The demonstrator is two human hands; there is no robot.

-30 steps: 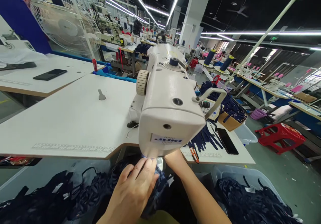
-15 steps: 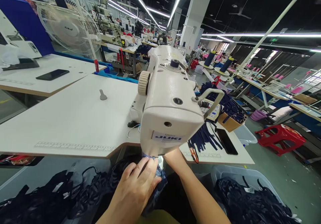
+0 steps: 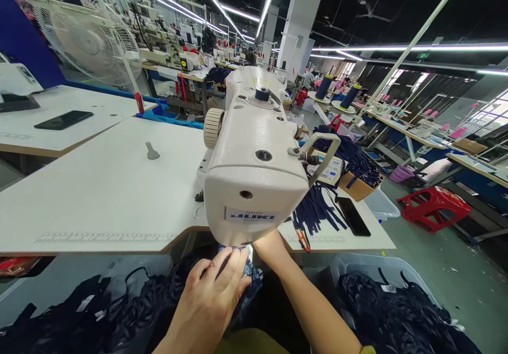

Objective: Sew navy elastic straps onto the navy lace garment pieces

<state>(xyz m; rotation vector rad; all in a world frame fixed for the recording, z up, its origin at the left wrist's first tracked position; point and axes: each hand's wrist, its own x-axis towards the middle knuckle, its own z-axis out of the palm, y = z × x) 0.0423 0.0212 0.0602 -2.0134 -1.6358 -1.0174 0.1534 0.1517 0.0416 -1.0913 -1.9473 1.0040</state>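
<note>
Navy fabric (image 3: 254,289) hangs just below the near end of the sewing machine (image 3: 254,182), grasped by your left hand (image 3: 216,290); your right hand (image 3: 270,247) sits under that machine, fingers hidden, its grip impossible to tell.

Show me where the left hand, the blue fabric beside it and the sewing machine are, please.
Left hand (image 3: 213,297): head view, back of the hand.
Blue fabric (image 3: 253,292): head view, part beside the thumb.
Sewing machine (image 3: 254,134): head view, top of the casing.
</note>
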